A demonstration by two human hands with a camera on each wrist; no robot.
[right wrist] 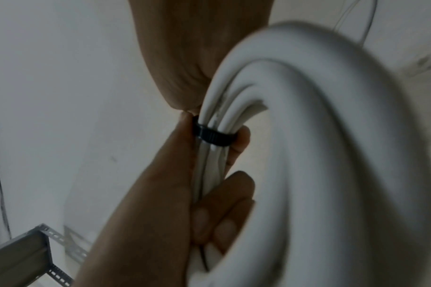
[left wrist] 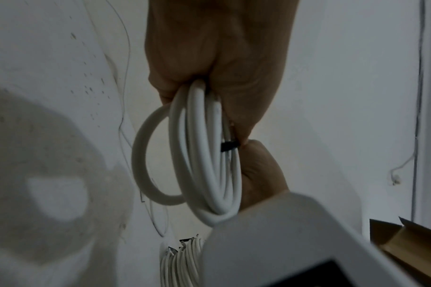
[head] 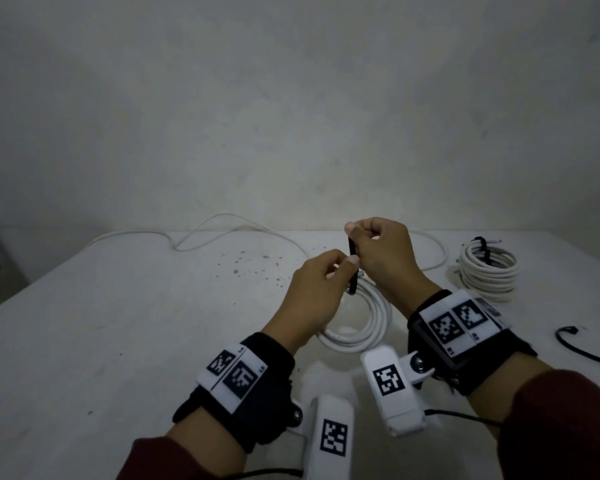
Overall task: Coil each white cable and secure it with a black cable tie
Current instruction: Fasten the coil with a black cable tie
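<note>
A coil of white cable [head: 361, 323] hangs above the table between my two hands. A black cable tie [head: 352, 268] is wrapped round its strands at the top. My left hand [head: 347, 263] grips the bundled strands beside the tie, its fingers curled round them. My right hand [head: 355, 233] pinches the tie's upright tail. In the left wrist view the coil [left wrist: 209, 155] hangs from the fingers with the tie [left wrist: 230, 146] at its right edge. The right wrist view shows the ribbed tie [right wrist: 213, 136] banding the coil [right wrist: 332, 155].
A second white coil [head: 489, 271], bound with black ties, lies at the back right of the white table [head: 118, 323]. A loose white cable [head: 205, 233] trails along the far edge. A spare black tie [head: 582, 348] lies at the right. A wall stands close behind.
</note>
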